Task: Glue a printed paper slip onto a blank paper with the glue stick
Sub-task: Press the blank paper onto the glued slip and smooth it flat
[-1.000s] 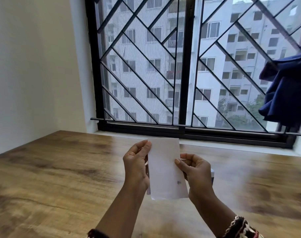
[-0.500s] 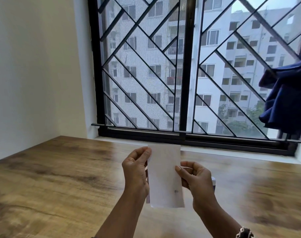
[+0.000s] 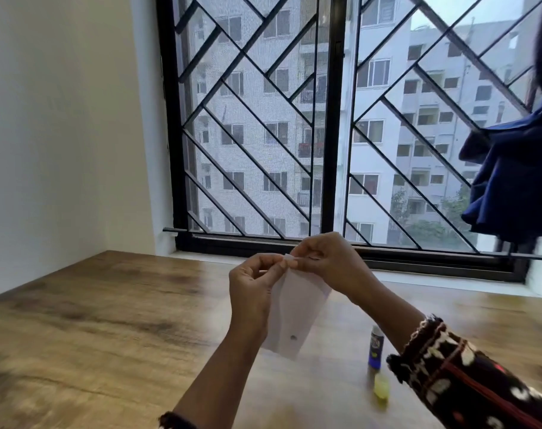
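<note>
Pinching paper [image 3: 297, 311] by top edge: left hand [image 3: 254, 283], right hand [image 3: 325, 264] | long axis near-vertical, hanging down

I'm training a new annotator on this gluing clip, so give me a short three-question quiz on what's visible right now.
1. True or false: the left hand and right hand both pinch the paper at its top end.
2. The glue stick is: A. upright on the table; B. in the right hand; C. lying on the paper.
3. Fill in: the small object beside the glue stick is ____ in colour.
Key: 1 true; 2 A; 3 yellow-green.
</note>
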A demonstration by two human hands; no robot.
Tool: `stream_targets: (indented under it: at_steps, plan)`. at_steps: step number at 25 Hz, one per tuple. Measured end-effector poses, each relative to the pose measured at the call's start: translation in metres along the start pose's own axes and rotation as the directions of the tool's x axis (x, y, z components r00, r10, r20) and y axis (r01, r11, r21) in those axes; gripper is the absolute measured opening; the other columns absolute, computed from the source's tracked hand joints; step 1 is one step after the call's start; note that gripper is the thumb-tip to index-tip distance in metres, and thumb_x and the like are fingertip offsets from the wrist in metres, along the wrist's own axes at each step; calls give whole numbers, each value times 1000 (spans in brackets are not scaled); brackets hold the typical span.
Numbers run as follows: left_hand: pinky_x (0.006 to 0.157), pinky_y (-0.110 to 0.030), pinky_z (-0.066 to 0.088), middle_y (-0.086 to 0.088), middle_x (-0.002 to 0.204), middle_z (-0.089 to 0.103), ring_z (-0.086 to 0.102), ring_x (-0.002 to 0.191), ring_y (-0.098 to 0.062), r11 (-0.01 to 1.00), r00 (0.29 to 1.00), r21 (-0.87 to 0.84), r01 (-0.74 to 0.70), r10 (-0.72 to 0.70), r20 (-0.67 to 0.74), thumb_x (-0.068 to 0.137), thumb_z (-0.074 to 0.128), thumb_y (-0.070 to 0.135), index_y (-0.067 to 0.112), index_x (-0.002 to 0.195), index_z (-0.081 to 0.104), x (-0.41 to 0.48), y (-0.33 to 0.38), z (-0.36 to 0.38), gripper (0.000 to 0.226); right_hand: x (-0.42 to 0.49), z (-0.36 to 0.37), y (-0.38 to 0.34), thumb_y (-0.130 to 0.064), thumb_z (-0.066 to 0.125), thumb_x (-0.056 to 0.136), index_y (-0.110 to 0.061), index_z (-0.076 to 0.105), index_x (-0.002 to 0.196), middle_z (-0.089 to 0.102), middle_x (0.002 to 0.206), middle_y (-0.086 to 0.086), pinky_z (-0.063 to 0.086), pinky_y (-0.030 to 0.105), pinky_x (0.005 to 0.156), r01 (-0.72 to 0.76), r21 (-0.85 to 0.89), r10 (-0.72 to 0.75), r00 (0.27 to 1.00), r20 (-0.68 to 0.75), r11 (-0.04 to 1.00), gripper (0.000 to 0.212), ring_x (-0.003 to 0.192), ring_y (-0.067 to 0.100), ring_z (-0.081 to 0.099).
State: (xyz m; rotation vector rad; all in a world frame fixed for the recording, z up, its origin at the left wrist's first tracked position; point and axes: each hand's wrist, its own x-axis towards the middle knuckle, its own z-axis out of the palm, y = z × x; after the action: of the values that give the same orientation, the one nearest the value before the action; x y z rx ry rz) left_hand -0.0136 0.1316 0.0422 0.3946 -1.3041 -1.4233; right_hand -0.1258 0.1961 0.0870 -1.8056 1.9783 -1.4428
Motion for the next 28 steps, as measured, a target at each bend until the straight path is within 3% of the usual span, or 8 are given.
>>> stream_targets:
  at_steps: [8,14,19,24,26,27,28]
  plan:
    - [59,-26,47,1,59,67,59,60,-15,980,992,159,-123,119,30,75,71,4,19,60,67,1,8,0,22,2,1,-4,-13,72,72,-8,71,73,64,69,8,45,32,67,25,-82,-26,1000,-8,996,6,68,15,55]
    - [64,-33,44,-2,61,61,52,63,-16,972,992,204,-115,122,-24,79,65,0,21,58,63,4,8,1,31,4,-5,-3,-9,72,71,-1,71,79,66,73,10,46,28,70,-2,-114,9,998,60,993,11,71,15,57]
    - [69,-37,43,-1,62,60,50,66,-17,987,986,133,-90,106,-125,81,65,5,19,61,61,8,10,-1,25,-4,-22,17,-1,72,69,4,70,77,69,77,20,48,30,73,-76,22,75,997,24,997,9,70,18,59]
    - [74,-40,46,12,52,63,53,66,-15,999,985,-41,-13,5,-174,82,63,1,20,60,64,6,6,2,29,-12,-28,25,2,69,70,-5,69,67,65,67,8,46,19,67,-89,250,105,993,-51,964,8,64,10,57]
    - [76,-40,49,8,58,66,57,67,-16,989,977,97,-109,125,-173,80,66,2,18,64,67,2,6,-1,22,-15,-28,30,2,69,71,-7,67,64,65,66,9,46,26,70,-88,277,114,990,-80,957,12,67,15,57]
    - [76,-37,51,4,65,68,60,69,-16,932,951,279,-233,278,-135,79,68,4,16,70,69,0,8,-2,15,-16,-29,31,2,69,71,-5,67,65,65,67,10,45,29,72,-87,267,113,990,-85,960,10,69,19,56]
    - [75,-31,52,0,73,69,62,71,-16,805,901,464,-370,433,-34,77,70,6,13,76,70,-1,11,-2,7,-16,-29,32,2,68,71,-3,67,66,65,68,11,44,31,72,-82,253,106,991,-81,964,7,69,21,56]
